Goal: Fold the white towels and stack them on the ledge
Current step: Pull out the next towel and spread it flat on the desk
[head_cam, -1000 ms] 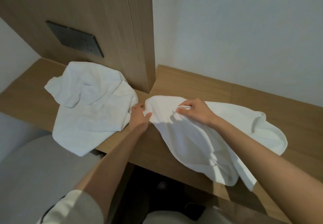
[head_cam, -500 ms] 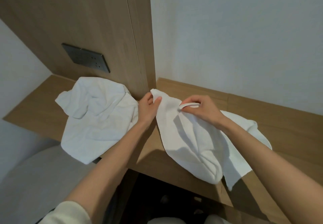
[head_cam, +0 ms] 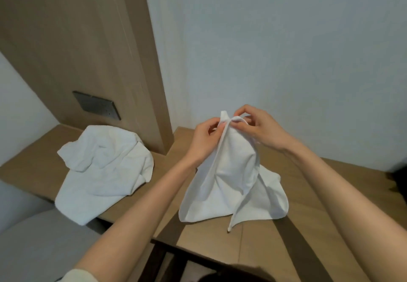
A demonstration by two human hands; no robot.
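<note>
Towel (head_cam: pixel 229 182) now hangs raised from left hand (head_cam: pixel 203 137) and right hand (head_cam: pixel 262 127).

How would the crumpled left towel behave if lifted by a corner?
Probably floppy: the crumpled towel lies in soft folds, drooping off the ledge. Likely light: the held towel hangs from left hand and right hand pinches.

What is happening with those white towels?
A person is holding up one white towel, pinching its top edge with the left hand and the right hand close together. Its lower part drapes onto the wooden ledge. A second towel lies crumpled on the ledge to the left, untouched, with one part hanging over the front edge. Nothing is folded or stacked yet.
</note>
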